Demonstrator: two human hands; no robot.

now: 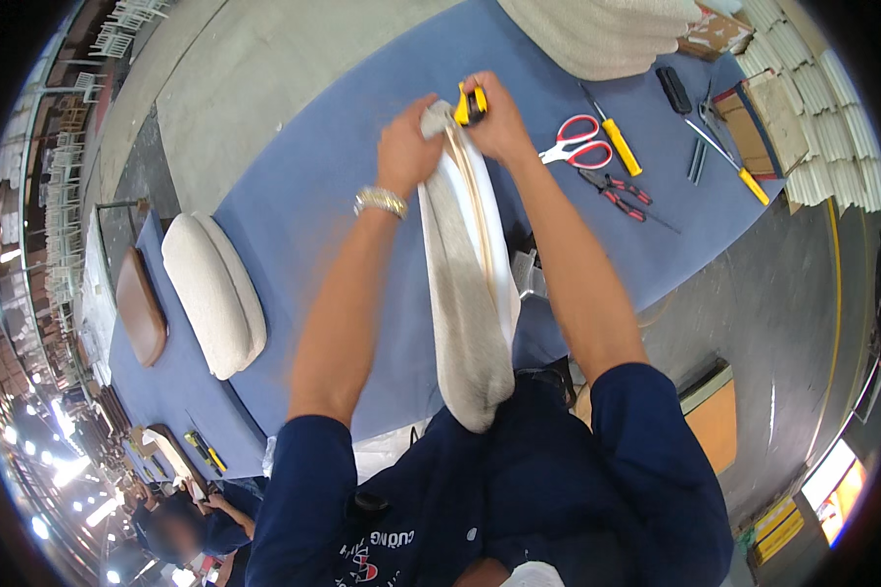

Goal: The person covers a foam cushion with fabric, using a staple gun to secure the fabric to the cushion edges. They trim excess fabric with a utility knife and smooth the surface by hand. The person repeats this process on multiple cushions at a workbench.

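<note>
Cushion [465,293] stands on edge between the forearms, its long axis running from the person's lap up and away to the hands over the blue table [323,166]; its lower end rests against the dark shirt. It is a long, curved pad in nubby grey-beige fabric, with a pale, smooth panel and a thin tan strip showing along its right side. Far left on the table lie a brown wooden seat board [140,305] and, just beside it, a second cushion [212,292], rounded and covered in cream looped cloth. The left hand [408,147], a metal watch at its wrist, is closed around the fabric at the cushion's top end. The right hand [496,119] is closed on a yellow-and-black tool [470,104], likely a stapler, pressed to the same top edge. Right of the hands lie red-handled scissors [579,142], a yellow-handled screwdriver [615,139] and red-gripped pliers [614,190]. More cream upholstery is stacked at the table's far end [607,34].
</note>
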